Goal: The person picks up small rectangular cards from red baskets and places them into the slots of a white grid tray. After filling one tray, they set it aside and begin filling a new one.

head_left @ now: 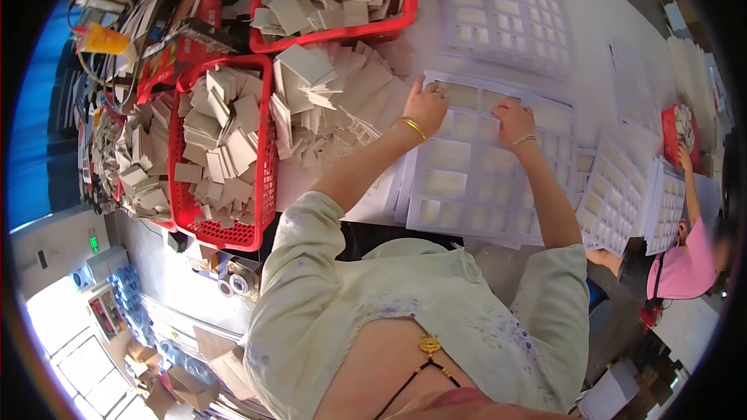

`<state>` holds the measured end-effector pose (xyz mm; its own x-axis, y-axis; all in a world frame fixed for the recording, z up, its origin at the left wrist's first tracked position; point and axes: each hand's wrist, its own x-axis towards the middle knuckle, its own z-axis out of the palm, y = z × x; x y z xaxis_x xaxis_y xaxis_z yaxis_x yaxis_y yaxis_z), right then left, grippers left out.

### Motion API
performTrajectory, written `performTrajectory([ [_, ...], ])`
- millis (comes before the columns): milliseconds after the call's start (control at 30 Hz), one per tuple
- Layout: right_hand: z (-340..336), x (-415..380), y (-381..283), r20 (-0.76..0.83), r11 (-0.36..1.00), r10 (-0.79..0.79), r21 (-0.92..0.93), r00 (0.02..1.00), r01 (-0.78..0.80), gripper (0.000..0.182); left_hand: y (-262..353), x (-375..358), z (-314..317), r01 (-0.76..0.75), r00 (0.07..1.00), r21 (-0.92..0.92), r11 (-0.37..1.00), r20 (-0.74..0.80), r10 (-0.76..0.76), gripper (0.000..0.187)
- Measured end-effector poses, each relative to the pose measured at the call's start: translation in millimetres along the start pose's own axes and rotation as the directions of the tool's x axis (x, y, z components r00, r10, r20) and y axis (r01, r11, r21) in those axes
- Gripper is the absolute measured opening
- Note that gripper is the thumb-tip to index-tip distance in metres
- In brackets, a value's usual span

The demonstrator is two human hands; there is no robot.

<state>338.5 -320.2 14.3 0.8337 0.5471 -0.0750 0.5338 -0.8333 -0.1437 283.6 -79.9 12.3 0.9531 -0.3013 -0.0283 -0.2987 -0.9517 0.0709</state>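
A white sheet (476, 137) with rows of rectangular windows lies on top of a stack at the table's near edge. My left hand (427, 114) rests at the sheet's top left corner, its fingers bent down beside the first window. At the upper middle of the same sheet is my right hand (514, 121), fingers curled together over a window's edge. Whatever either set of fingertips may hold is too small to make out. Left of the stack lies a loose heap of pale grey board pieces (342, 101).
Red baskets full of board pieces stand at the left (266, 157) and at the back (411, 1). More windowed sheets lie behind (506, 12) and to the right (615, 193). At the far right a person in a pink top (685, 268) reaches toward a small red basket (669, 134).
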Motion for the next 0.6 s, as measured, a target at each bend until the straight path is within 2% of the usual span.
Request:
performTrajectory([
  [33,-7,1,-3,0.040,0.999,-0.003,-0.037,0.999,0.005,0.020,-1,-4,-2,0.010,1.000,0.004,1.000,0.012,-0.010,0.022],
  [67,-14,3,-8,0.081,0.997,-0.006,-0.075,0.997,0.012,0.019,-2,-12,0,0.010,0.993,-0.106,0.994,-0.112,-0.022,0.023],
  [133,-34,20,-19,0.283,0.977,0.038,-0.212,0.958,0.024,0.018,-2,-32,4,-0.040,0.933,-0.310,0.950,-0.353,-0.076,0.025],
  [167,-42,31,-24,0.373,0.959,0.073,-0.282,0.925,0.037,0.018,-3,-43,-3,-0.054,0.911,-0.380,0.923,-0.397,-0.110,0.026],
  [200,-42,43,-37,0.134,0.987,-0.001,-0.160,0.991,0.023,0.020,-5,-57,-10,-0.074,0.889,-0.446,0.892,-0.435,-0.144,0.027],
  [233,-42,58,-57,-0.120,0.999,-0.046,-0.033,0.992,0.042,0.022,-9,-69,-15,-0.097,0.864,-0.508,0.856,-0.470,-0.181,0.028],
  [300,-59,93,-127,-0.269,0.946,-0.103,0.270,0.957,0.178,0.032,-15,-90,-17,-0.090,0.838,-0.530,0.843,-0.498,-0.224,0.029],
  [333,-67,106,-169,-0.407,0.900,-0.176,0.303,0.896,0.315,0.038,-19,-100,-17,-0.089,0.825,-0.539,0.837,-0.511,-0.242,0.029],
  [400,-66,136,-234,-0.432,0.845,-0.250,0.341,0.867,0.413,0.043,-28,-119,-16,-0.055,0.812,-0.545,0.837,-0.512,-0.281,0.028],
  [433,-74,151,-265,-0.242,0.914,-0.246,0.265,0.939,0.308,0.053,-32,-127,-17,-0.042,0.804,-0.548,0.835,-0.514,-0.298,0.027],
  [467,-83,160,-291,-0.094,0.947,-0.233,0.203,0.968,0.248,0.057,-36,-136,-20,-0.017,0.798,-0.548,0.837,-0.512,-0.319,0.027],
  [533,-96,174,-327,0.198,0.987,-0.161,0.050,0.967,0.154,0.064,-45,-155,-26,0.034,0.781,-0.546,0.837,-0.508,-0.363,0.026],
  [600,-85,187,-332,0.264,0.984,-0.177,0.031,0.948,0.175,0.068,-53,-173,-30,0.081,0.765,-0.546,0.834,-0.502,-0.403,0.026],
])
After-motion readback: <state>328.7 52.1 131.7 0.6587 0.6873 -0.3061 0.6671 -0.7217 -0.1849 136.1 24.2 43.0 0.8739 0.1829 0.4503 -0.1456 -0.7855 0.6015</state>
